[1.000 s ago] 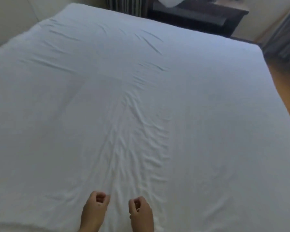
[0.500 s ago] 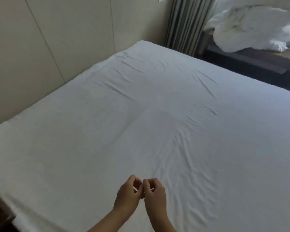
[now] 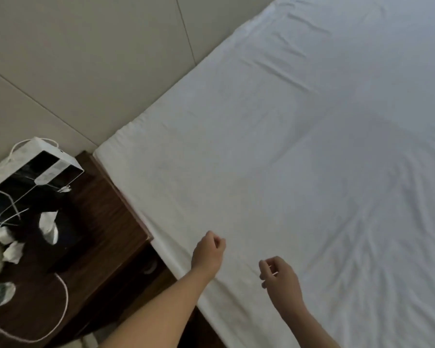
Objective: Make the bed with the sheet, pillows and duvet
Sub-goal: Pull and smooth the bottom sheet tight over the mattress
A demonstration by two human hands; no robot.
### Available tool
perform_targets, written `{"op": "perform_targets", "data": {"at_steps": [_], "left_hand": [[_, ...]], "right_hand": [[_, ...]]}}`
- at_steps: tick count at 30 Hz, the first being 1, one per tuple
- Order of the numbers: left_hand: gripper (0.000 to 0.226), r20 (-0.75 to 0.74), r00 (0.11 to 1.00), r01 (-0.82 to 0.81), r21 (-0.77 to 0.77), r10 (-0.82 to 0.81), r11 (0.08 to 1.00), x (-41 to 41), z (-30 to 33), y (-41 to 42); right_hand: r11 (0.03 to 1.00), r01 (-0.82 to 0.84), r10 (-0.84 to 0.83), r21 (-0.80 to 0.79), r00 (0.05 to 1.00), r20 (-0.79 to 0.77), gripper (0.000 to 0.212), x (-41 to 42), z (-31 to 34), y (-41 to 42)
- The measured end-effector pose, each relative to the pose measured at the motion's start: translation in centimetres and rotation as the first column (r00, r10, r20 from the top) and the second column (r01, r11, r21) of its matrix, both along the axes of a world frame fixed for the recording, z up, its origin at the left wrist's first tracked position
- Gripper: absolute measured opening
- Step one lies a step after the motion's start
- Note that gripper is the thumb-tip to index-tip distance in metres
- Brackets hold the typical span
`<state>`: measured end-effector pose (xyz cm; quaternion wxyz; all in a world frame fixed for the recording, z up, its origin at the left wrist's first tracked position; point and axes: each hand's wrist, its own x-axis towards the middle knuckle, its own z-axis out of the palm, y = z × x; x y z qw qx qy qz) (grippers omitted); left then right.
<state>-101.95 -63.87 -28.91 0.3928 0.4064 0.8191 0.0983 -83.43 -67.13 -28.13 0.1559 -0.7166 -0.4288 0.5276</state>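
Observation:
A white sheet [image 3: 299, 159] covers the mattress, smooth near the wall and finely creased at the lower right. Its corner [image 3: 103, 154] lies by the nightstand. My left hand [image 3: 207, 252] hovers over the sheet's near edge, curled into a fist with nothing in it. My right hand [image 3: 279, 275] is a little to its right above the sheet, its fingers curled and also holding nothing. No pillow or duvet is in view.
A dark wooden nightstand [image 3: 106, 237] stands left of the bed. It holds a white paper bag [image 3: 35, 172], crumpled tissues [image 3: 13, 252] and a white cable [image 3: 60, 307]. Beige wall panels [image 3: 86, 59] run behind the bed.
The view has swung left and down, from the far bed and duvet pile to the bed's corner and nightstand. My hands, close together before, have moved apart.

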Motion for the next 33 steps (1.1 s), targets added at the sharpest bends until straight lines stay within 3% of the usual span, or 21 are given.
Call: {"op": "perform_targets", "data": {"at_steps": [4,6,8,9,11,15,18,22,27,30,33], "left_hand": [[0.016,-0.127,0.989,0.069,-0.098,-0.081,0.993,-7.6,-2.1,1.3],[0.025,-0.203,0.907,0.329,-0.2,-0.368,0.923,-11.0,-3.2,2.2],[0.039,-0.254,0.643,0.646,-0.326,-0.722,0.69,-13.5,-3.9,3.0],[0.044,-0.28,0.492,0.742,-0.36,-0.824,0.565,-14.2,-4.2,3.2],[0.047,-0.312,0.318,0.824,-0.375,-0.895,0.424,-15.1,-4.6,3.0],[0.041,-0.368,0.131,0.91,-0.324,-0.92,0.259,-15.4,-5.8,2.5],[0.043,-0.38,0.046,0.953,-0.261,-0.924,0.155,-15.6,-7.0,2.4],[0.045,-0.454,-0.115,0.992,-0.106,-0.883,-0.075,-16.5,-8.7,3.5],[0.021,-0.586,-0.196,0.975,-0.03,-0.786,-0.221,-16.7,-8.8,3.8],[0.022,-0.642,-0.228,0.963,-0.039,-0.732,-0.266,-16.9,-9.1,3.2],[0.023,-0.666,-0.27,0.947,-0.053,-0.696,-0.317,-16.8,-9.5,3.2]], "right_hand": [[0.981,-0.19,0.192,-0.034,0.978,0.081,0.015,-5.5,-1.1,0.2],[0.96,-0.281,0.279,-0.012,0.947,0.158,0.017,-8.4,-1.9,0.4],[0.927,-0.373,0.369,-0.025,0.901,0.23,0.026,-11.1,-3.3,0.1],[0.907,-0.418,0.417,-0.052,0.873,0.253,0.033,-12.3,-4.2,-0.2],[0.884,-0.456,0.465,-0.101,0.835,0.294,0.042,-14.2,-5.4,-0.8],[0.883,-0.45,0.463,-0.137,0.784,0.414,0.051,-16.2,-7.0,-1.4],[0.841,-0.524,0.498,-0.136,0.652,0.572,0.056,-16.7,-8.3,-1.9],[0.788,-0.605,0.484,-0.111,0.498,0.719,0.037,-16.6,-9.6,-2.2],[0.629,-0.777,0.47,-0.021,0.358,0.807,0.021,-16.2,-9.2,-2.2],[0.577,-0.814,0.495,-0.065,0.285,0.821,0.026,-16.2,-9.4,-2.1],[0.548,-0.835,0.461,-0.054,0.248,0.852,0.044,-16.4,-9.9,-2.0]]}}
